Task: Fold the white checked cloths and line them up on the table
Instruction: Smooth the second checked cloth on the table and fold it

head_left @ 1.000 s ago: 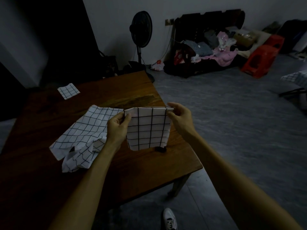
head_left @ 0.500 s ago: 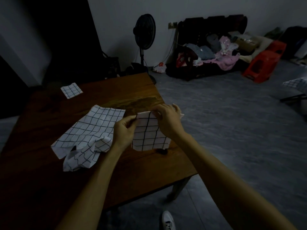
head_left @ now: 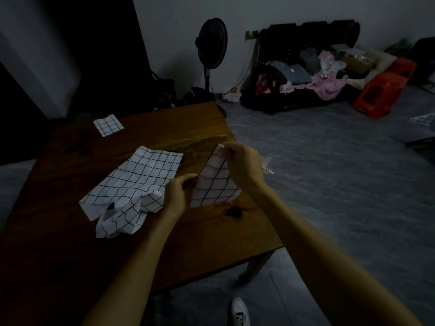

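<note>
Your left hand and right hand both pinch the checked cloth above the surface; the loose cloth lies left of your left hand.

Both your arms reach forward over the table; your left hand pinches the cloth low, right hand pinches its top corner, I think.

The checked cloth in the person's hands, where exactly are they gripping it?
Both hands hold the partly folded cloth above the table: the left hand pinches its lower left edge, the right hand pinches its top corner.
</note>
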`<state>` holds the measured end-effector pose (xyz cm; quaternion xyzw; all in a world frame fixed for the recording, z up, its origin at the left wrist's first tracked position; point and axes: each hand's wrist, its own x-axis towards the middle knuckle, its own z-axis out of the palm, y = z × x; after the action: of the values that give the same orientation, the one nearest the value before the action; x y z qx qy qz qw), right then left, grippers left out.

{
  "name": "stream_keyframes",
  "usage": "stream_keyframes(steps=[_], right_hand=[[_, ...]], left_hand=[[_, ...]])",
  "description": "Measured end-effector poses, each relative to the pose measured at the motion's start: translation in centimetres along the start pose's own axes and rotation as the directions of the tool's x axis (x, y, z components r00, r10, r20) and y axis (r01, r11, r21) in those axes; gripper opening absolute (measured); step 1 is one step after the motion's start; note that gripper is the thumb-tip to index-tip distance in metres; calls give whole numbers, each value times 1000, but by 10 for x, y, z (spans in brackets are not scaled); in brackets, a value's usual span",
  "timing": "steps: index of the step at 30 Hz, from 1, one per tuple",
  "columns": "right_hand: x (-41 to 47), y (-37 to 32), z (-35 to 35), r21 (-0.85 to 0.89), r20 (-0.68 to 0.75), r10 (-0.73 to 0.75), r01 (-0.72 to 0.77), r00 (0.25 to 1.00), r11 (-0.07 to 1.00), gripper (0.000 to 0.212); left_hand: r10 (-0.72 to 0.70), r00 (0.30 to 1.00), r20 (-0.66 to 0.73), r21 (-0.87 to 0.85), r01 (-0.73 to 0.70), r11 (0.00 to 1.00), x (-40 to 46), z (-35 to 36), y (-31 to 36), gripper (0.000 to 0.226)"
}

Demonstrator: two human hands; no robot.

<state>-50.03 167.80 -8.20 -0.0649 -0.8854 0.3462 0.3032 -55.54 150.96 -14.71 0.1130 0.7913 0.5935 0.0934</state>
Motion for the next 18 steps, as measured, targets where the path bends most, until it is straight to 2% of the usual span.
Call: stream_keyframes(steps=[3, 6, 8, 11, 13, 16, 18], right_hand=[[9, 2, -16, 31, -14, 78, -77, 997, 997, 19], [12, 6, -20, -31, -31, 64, -65, 997, 997, 17], [9, 9, -18, -54, -20, 44, -45, 999, 998, 16], [1, 9, -10, -56, 88, 19, -14, 996, 998, 12], [-2, 6, -4, -38, 157, 5, 1, 988, 999, 14], [0, 0, -5, -5, 124, 12, -11, 992, 1000, 17], [4, -1, -12, 22, 72, 14, -15, 997, 1000, 18]], left_hand=[[38, 999, 5, 178, -38, 983, 1, -1, -15, 25], [39, 999, 11, 166, -41, 985, 0, 4, -13, 22], [121, 991, 51, 216, -129, 968, -1, 10, -1, 22], [247, 963, 103, 250, -266, 931, -1, 18, 22, 40], [305, 944, 124, 283, -328, 901, 1, 22, 32, 36], [299, 947, 114, 345, -320, 882, 9, 23, 26, 23], [247, 965, 91, 370, -263, 891, 14, 18, 14, 25]])
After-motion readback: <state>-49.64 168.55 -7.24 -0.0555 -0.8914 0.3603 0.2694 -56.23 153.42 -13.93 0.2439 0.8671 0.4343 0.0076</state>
